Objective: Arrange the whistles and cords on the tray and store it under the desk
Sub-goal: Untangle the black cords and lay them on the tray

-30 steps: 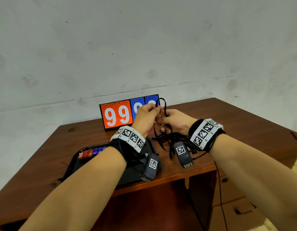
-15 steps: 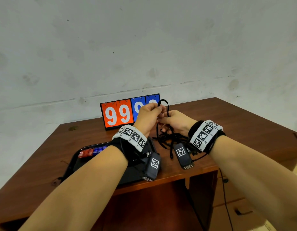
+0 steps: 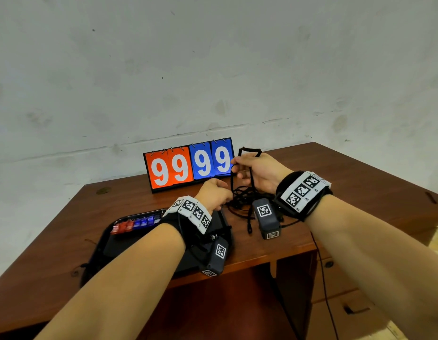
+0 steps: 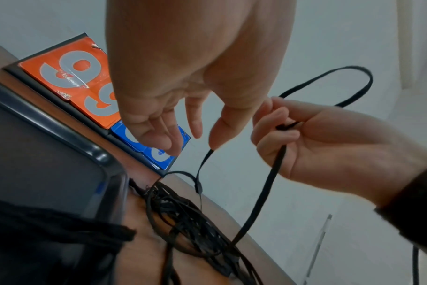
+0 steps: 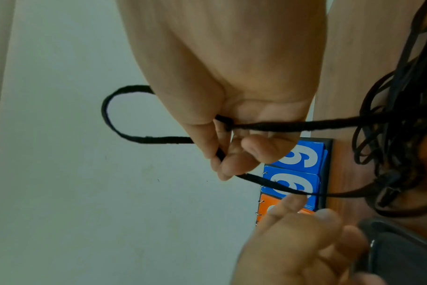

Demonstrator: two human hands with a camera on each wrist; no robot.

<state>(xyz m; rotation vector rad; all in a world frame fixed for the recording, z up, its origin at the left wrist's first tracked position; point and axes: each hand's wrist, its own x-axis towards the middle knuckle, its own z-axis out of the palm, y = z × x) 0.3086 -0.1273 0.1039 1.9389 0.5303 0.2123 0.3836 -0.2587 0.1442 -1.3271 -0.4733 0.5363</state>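
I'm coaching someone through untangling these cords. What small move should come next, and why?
Probably the left hand should hold down the tangle while the right hand draws its cord up and free. The right hand pinches a loop, both strands run down into the knotted pile on the desk, and none lies yet on the tray.

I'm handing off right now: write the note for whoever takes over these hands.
Right hand: grips a loop of one black cord, raised above the desk.
Left hand: lower, thumb touching a strand of that cord; whether it pinches it is unclear.
Cord pile: tangled on the desk beside the tray.
Done: red and blue whistles lined along the tray's far edge.
Left: free the cords, lay them on the tray, store it under the desk.
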